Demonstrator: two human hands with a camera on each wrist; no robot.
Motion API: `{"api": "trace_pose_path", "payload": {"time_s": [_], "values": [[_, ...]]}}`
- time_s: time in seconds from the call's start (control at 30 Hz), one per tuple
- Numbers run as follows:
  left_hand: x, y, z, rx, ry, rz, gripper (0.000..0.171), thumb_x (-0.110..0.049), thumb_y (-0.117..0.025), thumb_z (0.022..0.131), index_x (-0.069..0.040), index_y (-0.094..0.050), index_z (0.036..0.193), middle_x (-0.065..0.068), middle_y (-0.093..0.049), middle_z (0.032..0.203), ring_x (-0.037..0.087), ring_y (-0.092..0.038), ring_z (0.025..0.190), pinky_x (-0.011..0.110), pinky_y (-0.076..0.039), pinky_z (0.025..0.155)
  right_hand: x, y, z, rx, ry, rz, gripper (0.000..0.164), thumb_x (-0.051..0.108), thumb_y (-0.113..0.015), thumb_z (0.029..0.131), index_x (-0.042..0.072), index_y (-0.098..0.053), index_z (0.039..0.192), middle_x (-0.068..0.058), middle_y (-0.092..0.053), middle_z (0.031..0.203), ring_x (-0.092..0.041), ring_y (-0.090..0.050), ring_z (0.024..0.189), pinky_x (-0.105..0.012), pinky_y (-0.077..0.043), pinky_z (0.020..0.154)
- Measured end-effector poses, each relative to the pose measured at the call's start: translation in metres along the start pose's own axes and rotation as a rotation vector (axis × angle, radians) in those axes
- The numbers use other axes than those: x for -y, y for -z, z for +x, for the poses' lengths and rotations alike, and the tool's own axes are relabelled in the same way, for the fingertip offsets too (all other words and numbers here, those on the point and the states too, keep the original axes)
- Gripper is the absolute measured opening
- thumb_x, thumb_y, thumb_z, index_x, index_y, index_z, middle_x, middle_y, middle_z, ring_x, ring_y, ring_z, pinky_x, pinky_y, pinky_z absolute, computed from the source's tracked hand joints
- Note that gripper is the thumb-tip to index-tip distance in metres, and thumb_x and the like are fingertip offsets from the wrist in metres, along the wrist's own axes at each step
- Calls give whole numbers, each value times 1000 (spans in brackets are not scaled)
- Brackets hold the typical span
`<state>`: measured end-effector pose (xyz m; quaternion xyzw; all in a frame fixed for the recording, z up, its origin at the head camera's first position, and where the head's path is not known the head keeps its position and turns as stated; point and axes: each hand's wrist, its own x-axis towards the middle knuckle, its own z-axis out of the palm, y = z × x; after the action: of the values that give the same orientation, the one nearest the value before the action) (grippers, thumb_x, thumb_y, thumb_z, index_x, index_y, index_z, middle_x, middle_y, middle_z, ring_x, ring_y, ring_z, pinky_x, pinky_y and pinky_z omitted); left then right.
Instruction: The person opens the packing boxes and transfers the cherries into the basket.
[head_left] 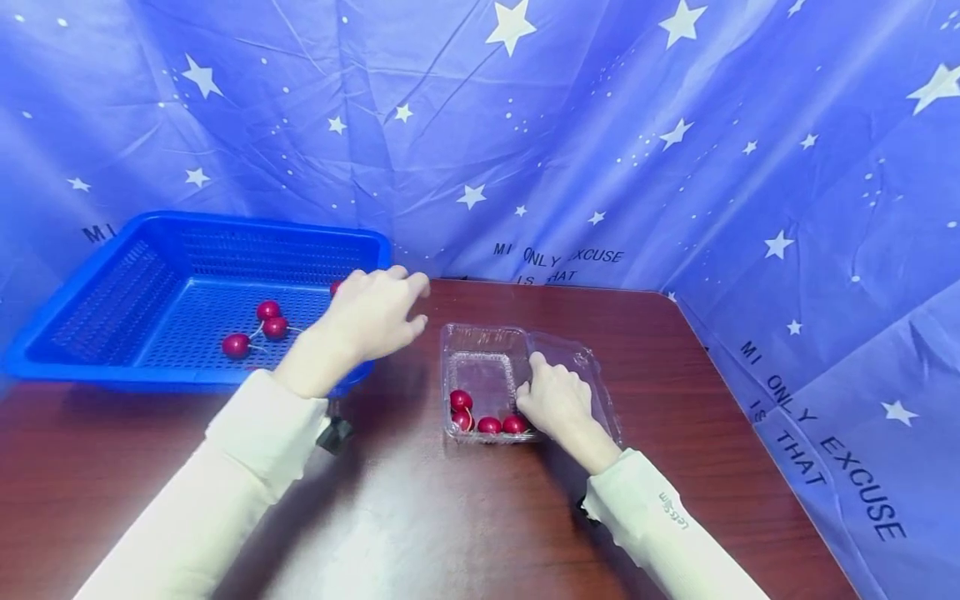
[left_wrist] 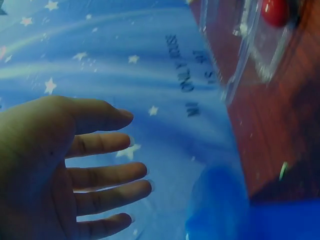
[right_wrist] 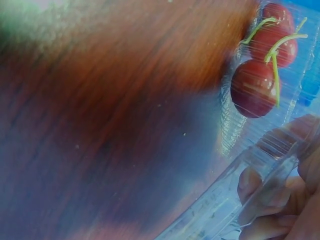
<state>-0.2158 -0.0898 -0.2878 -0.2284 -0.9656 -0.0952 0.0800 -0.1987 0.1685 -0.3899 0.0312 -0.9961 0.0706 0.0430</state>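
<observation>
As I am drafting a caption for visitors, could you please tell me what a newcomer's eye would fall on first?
Probably the large blue basket at the left of the head view, with glossy red cherries inside. Next comes the clear box on the table, with more cherries toward its near side and the right hand gripping its right side.

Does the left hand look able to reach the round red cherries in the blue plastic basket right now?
Probably yes: the left hand is empty with its fingers spread, near the rim of the blue rectangular plastic basket, whose open top leaves the round red cherries uncovered.
</observation>
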Motion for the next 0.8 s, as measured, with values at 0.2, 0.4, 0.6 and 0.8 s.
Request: {"api": "trace_pose_path", "payload": {"time_s": [0.2, 0.4, 0.6, 0.8], "values": [[-19, -16, 9, -26, -60, -1, 31, -25, -65, 86, -8, -65, 112, 17, -70, 103, 37, -68, 87, 50, -54, 74, -1, -1, 1, -13, 8, 3, 17, 20, -57, 77, 6, -53, 85, -26, -71, 77, -45, -65, 68, -56, -49, 51], [-30, -20, 11, -54, -108, 10, 28, -25, -66, 85, -8, -66, 108, 15, -70, 97, 33, -67, 84, 46, -54, 67, -1, 0, 1, -27, 15, 2, 17, 20, -57, 77, 6, -53, 85, -25, -70, 76, -45, -64, 66, -55, -49, 50], [-38, -32, 13, 39, -180, 29, 24, -22, -65, 85, -9, -63, 106, 11, -68, 94, 29, -66, 83, 43, -54, 69, -1, 0, 0, -16, 15, 5, 18, 21, -57, 78, 5, -53, 86, -26, -71, 78, -45, -65, 69, -56, -50, 52], [-44, -47, 11, 154, -277, 44, 28, -21, -65, 84, -11, -63, 110, 11, -68, 101, 28, -65, 91, 44, -56, 77, -1, 0, 0, -13, 12, -3, 19, 21, -58, 78, 5, -53, 87, -26, -71, 79, -45, -65, 69, -56, -50, 52]]}}
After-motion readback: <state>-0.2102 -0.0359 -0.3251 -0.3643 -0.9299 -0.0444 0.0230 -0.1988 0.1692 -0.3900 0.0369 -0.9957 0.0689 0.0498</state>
